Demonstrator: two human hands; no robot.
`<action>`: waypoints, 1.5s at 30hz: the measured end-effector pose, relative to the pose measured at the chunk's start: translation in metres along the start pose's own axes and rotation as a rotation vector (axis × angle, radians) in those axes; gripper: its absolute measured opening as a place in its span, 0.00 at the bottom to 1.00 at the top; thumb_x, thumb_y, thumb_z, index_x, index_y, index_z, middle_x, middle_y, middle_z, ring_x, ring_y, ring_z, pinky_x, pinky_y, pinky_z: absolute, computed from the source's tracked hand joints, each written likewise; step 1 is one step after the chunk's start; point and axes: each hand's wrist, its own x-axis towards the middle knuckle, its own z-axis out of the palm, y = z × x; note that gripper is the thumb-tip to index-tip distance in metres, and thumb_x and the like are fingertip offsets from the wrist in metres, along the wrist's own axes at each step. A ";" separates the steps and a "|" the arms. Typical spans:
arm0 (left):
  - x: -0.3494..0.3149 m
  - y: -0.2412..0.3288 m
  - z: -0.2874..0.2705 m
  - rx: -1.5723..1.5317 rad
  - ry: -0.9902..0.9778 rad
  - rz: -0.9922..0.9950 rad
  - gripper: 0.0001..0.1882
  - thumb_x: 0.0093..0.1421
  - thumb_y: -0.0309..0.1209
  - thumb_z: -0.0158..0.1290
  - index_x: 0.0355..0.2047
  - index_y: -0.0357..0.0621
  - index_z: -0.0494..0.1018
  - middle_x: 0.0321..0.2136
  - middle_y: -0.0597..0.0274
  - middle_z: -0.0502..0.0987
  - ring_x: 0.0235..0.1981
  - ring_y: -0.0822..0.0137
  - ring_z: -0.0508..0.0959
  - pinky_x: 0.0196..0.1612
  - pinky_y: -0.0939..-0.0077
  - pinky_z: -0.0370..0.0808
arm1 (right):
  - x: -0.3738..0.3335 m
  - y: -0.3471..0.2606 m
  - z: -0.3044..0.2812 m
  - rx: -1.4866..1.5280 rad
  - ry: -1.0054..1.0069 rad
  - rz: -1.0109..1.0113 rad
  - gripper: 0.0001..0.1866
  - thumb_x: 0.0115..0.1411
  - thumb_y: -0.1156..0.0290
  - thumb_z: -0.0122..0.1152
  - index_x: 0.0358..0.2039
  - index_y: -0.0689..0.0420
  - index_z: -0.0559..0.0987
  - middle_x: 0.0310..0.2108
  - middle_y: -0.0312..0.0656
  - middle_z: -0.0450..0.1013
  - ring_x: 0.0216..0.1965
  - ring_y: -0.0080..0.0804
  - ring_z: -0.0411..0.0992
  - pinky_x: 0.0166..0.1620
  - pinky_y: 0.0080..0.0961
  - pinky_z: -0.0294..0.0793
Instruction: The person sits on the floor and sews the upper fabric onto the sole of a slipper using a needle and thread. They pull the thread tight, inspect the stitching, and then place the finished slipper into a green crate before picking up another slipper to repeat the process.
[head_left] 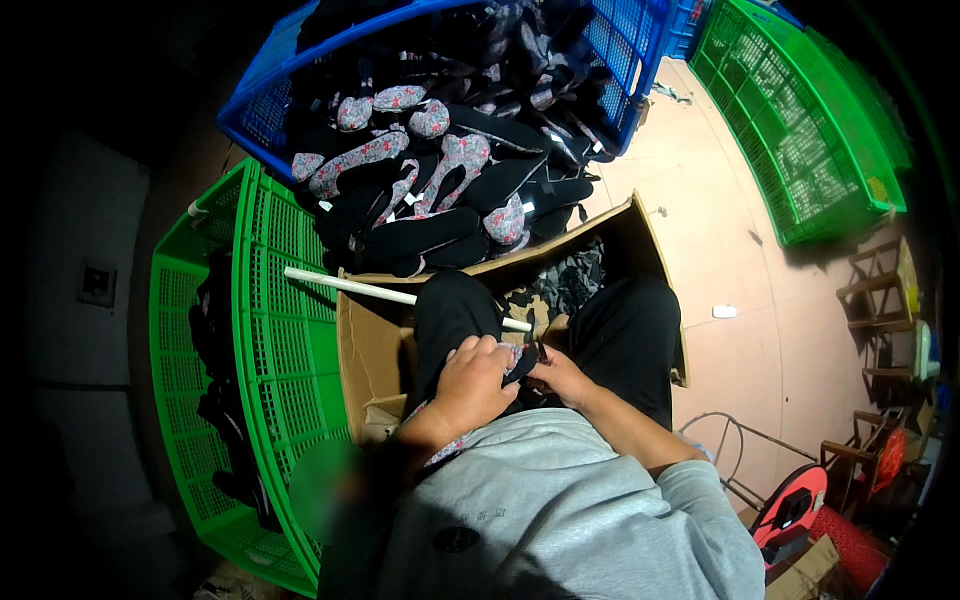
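Observation:
My left hand is closed on a floral and black cloth slipper in my lap; most of the slipper is hidden by the hand. Close beside it, my right hand is closed around a dark, narrow tool, whose tip points up at the slipper's edge. The tool's exact kind is too small to make out. Between my knees, an open cardboard box holds dark fabric scraps. A white rod lies across the box and passes behind my left knee.
Beyond the box, a blue crate is heaped with floral and black slippers. Green crates stand at my left, with dark items inside one. More green crates are at far right, near a wooden stool and a small white object.

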 end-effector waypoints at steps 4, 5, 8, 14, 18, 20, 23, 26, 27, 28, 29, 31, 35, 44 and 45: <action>0.001 -0.001 -0.002 -0.009 -0.027 0.024 0.13 0.43 0.31 0.64 0.29 0.47 0.75 0.31 0.59 0.70 0.40 0.54 0.72 0.42 0.61 0.70 | -0.002 -0.003 0.000 0.007 -0.006 0.018 0.12 0.59 0.59 0.64 0.39 0.50 0.75 0.22 0.25 0.64 0.21 0.13 0.59 0.23 0.12 0.53; 0.002 -0.001 -0.002 -0.022 -0.039 0.032 0.12 0.43 0.31 0.64 0.29 0.47 0.75 0.31 0.59 0.70 0.39 0.54 0.72 0.42 0.61 0.70 | -0.003 -0.003 0.000 0.003 -0.009 0.014 0.12 0.59 0.59 0.63 0.40 0.50 0.75 0.22 0.24 0.64 0.21 0.13 0.59 0.23 0.12 0.53; 0.006 -0.005 -0.001 -0.052 -0.072 0.061 0.12 0.43 0.30 0.64 0.28 0.47 0.75 0.31 0.58 0.71 0.39 0.53 0.72 0.41 0.61 0.70 | -0.006 -0.007 0.002 0.021 -0.029 0.007 0.12 0.59 0.60 0.63 0.41 0.49 0.76 0.21 0.23 0.64 0.20 0.13 0.58 0.22 0.13 0.52; 0.014 -0.016 0.003 -0.060 -0.117 0.101 0.10 0.43 0.30 0.63 0.27 0.45 0.75 0.31 0.58 0.71 0.38 0.53 0.72 0.41 0.61 0.70 | -0.006 -0.005 0.001 0.016 -0.041 0.032 0.11 0.60 0.61 0.61 0.41 0.48 0.78 0.20 0.22 0.63 0.19 0.12 0.58 0.22 0.13 0.51; 0.014 -0.006 -0.005 0.005 -0.133 0.114 0.08 0.44 0.29 0.62 0.27 0.46 0.76 0.31 0.58 0.71 0.38 0.54 0.72 0.41 0.62 0.70 | -0.005 -0.004 0.001 0.017 -0.024 0.049 0.11 0.59 0.66 0.57 0.43 0.49 0.77 0.21 0.23 0.65 0.17 0.11 0.57 0.20 0.11 0.50; 0.013 -0.006 -0.002 -0.004 -0.158 0.114 0.09 0.44 0.29 0.62 0.27 0.46 0.77 0.31 0.58 0.71 0.39 0.54 0.71 0.42 0.62 0.70 | -0.006 -0.008 0.004 -0.005 -0.016 0.029 0.12 0.60 0.63 0.60 0.44 0.49 0.76 0.23 0.23 0.66 0.20 0.11 0.59 0.22 0.11 0.52; 0.010 -0.012 0.010 -0.070 -0.212 0.117 0.10 0.44 0.29 0.62 0.29 0.46 0.78 0.30 0.59 0.72 0.38 0.55 0.71 0.42 0.63 0.70 | -0.001 0.001 -0.001 0.018 0.003 0.030 0.15 0.60 0.62 0.62 0.46 0.49 0.75 0.26 0.23 0.68 0.22 0.12 0.61 0.23 0.11 0.54; 0.010 -0.017 0.012 -0.141 -0.215 0.176 0.10 0.44 0.28 0.63 0.29 0.45 0.78 0.29 0.60 0.72 0.36 0.56 0.72 0.43 0.64 0.70 | 0.002 0.008 -0.007 0.023 -0.011 0.027 0.16 0.60 0.62 0.62 0.47 0.49 0.75 0.28 0.24 0.68 0.23 0.12 0.61 0.24 0.12 0.55; 0.012 -0.019 0.011 -0.164 -0.208 0.199 0.10 0.44 0.28 0.63 0.29 0.45 0.79 0.29 0.60 0.73 0.36 0.56 0.72 0.43 0.64 0.70 | 0.003 0.006 -0.007 0.017 -0.023 0.022 0.16 0.60 0.62 0.62 0.47 0.49 0.75 0.28 0.24 0.68 0.23 0.13 0.61 0.24 0.12 0.55; 0.015 -0.021 0.009 -0.187 -0.202 0.222 0.10 0.44 0.28 0.62 0.29 0.45 0.79 0.29 0.60 0.73 0.35 0.56 0.72 0.43 0.64 0.70 | 0.002 0.004 -0.005 0.012 0.000 0.030 0.16 0.60 0.62 0.62 0.47 0.49 0.75 0.28 0.24 0.67 0.23 0.13 0.61 0.24 0.12 0.55; 0.017 -0.023 0.007 -0.204 -0.172 0.255 0.10 0.45 0.28 0.62 0.30 0.44 0.79 0.29 0.59 0.73 0.35 0.56 0.72 0.43 0.65 0.70 | -0.001 -0.003 0.001 0.006 0.022 0.039 0.16 0.60 0.61 0.62 0.47 0.50 0.75 0.27 0.24 0.67 0.23 0.13 0.60 0.24 0.12 0.56; 0.024 -0.025 0.002 -0.240 -0.114 0.320 0.10 0.45 0.27 0.62 0.30 0.43 0.79 0.29 0.59 0.74 0.35 0.57 0.73 0.43 0.66 0.70 | -0.002 -0.005 0.002 0.010 0.026 0.058 0.16 0.60 0.62 0.62 0.47 0.50 0.75 0.26 0.24 0.66 0.23 0.13 0.60 0.24 0.12 0.56; 0.039 -0.044 0.014 -0.468 -0.197 0.387 0.09 0.48 0.27 0.62 0.31 0.38 0.78 0.31 0.56 0.77 0.36 0.54 0.76 0.41 0.65 0.72 | 0.000 0.002 -0.005 0.008 0.011 0.101 0.14 0.59 0.63 0.63 0.44 0.50 0.74 0.25 0.24 0.66 0.24 0.14 0.61 0.25 0.12 0.57; 0.043 -0.061 0.036 -1.187 -0.401 -0.290 0.04 0.60 0.26 0.57 0.30 0.39 0.75 0.28 0.70 0.75 0.31 0.79 0.72 0.38 0.84 0.69 | -0.004 -0.006 -0.010 0.032 0.068 0.021 0.15 0.70 0.56 0.47 0.43 0.54 0.74 0.30 0.31 0.72 0.24 0.15 0.63 0.24 0.13 0.61; 0.043 -0.070 0.048 -1.190 -0.360 -0.346 0.03 0.59 0.25 0.57 0.31 0.38 0.76 0.28 0.70 0.76 0.31 0.79 0.72 0.38 0.83 0.70 | -0.005 -0.008 -0.011 0.027 0.100 -0.012 0.17 0.71 0.57 0.45 0.49 0.57 0.73 0.30 0.34 0.73 0.23 0.17 0.63 0.23 0.14 0.63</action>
